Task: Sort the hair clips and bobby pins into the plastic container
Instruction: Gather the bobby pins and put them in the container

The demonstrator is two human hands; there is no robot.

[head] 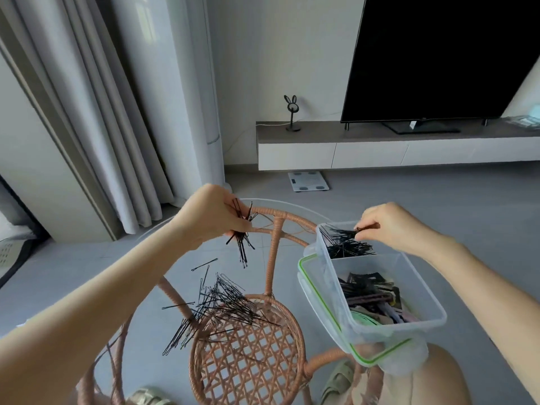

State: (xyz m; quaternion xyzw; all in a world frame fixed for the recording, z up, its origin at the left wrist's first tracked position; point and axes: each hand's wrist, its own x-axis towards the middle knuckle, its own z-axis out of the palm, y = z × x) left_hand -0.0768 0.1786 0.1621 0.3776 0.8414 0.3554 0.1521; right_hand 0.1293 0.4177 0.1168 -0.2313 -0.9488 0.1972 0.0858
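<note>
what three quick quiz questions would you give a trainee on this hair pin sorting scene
1. True or false: the left hand holds nothing.
2. Which compartment of the plastic container is the right hand over? A) the far one B) the near one C) neither
3. Fill in: the loose pile of bobby pins lies on the ___ tabletop.

Key:
1. False: it grips a bundle of bobby pins.
2. A: there it pinches a bobby pin.
3. glass
</note>
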